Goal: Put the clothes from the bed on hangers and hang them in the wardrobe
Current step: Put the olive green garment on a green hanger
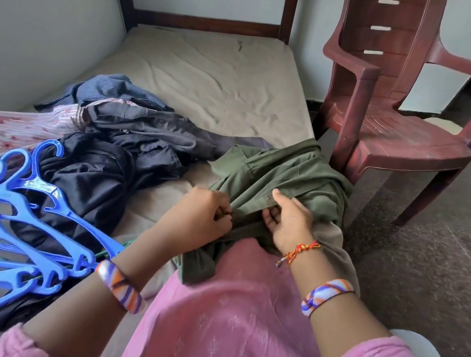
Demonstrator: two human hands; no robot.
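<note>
Both hands grasp the olive-green cotton garment (281,177) at the bed's near corner: left hand (204,215) clenched on a fold of its front edge, right hand (288,221) pinching the same edge just beside it, thumb on top. Left of the grip lie a heap of dark crumpled clothes (120,154) and the blue plastic hangers (21,214) on the beige mattress (210,74); right of it stands a maroon plastic chair (404,109).

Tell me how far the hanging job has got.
Done: nothing visible; no garment is on a hanger, and no wardrobe is in view. In hand: both the left hand and right hand grip the olive green garment at the bed's edge. Left: the dark clothes pile, the pink striped cloth, and the unused blue hangers.
</note>
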